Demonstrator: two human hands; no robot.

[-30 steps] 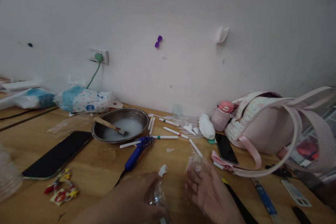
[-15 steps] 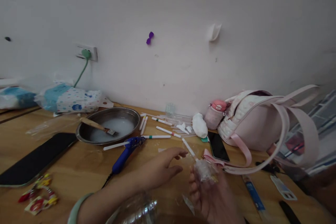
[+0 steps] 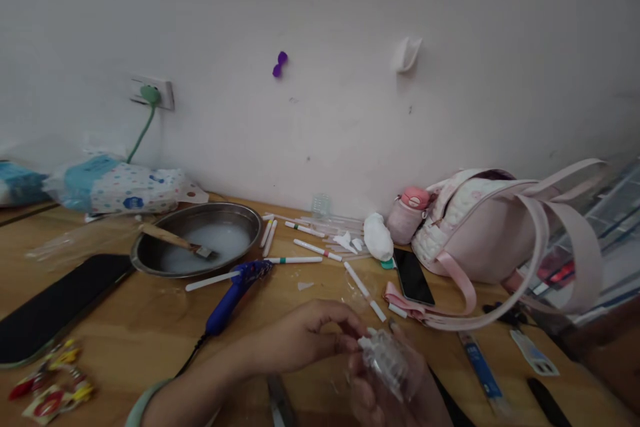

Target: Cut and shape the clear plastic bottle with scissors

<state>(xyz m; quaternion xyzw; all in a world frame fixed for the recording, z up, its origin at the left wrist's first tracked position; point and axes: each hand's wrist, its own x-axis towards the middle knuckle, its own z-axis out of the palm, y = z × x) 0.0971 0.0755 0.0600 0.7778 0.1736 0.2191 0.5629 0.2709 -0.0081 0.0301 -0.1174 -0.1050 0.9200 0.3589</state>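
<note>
My right hand (image 3: 364,390) is wrapped round a small, clear, ridged plastic piece (image 3: 387,361) at the lower middle; its exact kind I cannot make out. With thumb and fingertips pinched together, my left hand (image 3: 315,330) touches the left edge of that piece, where a whitish bit shows. A pale green bangle (image 3: 145,403) circles the left wrist. Just beyond the hands lies a white marker (image 3: 364,290) on the wooden table (image 3: 285,300). Below my left hand, a grey metal blade-like thing (image 3: 280,403) is partly in view.
A blue glue gun (image 3: 225,307) and a metal bowl (image 3: 137,257) of cloudy liquid, with a brush (image 3: 170,237) across it, stand left. Several markers (image 3: 295,259) lie behind. A phone (image 3: 414,277), a pink bag (image 3: 480,233) and its looping straps are at right.
My left hand has closed in on the plastic piece and now touches it. The right hand has turned the piece slightly. A large clear plastic shape at the bottom is gone from view; a metal blade shows there.
</note>
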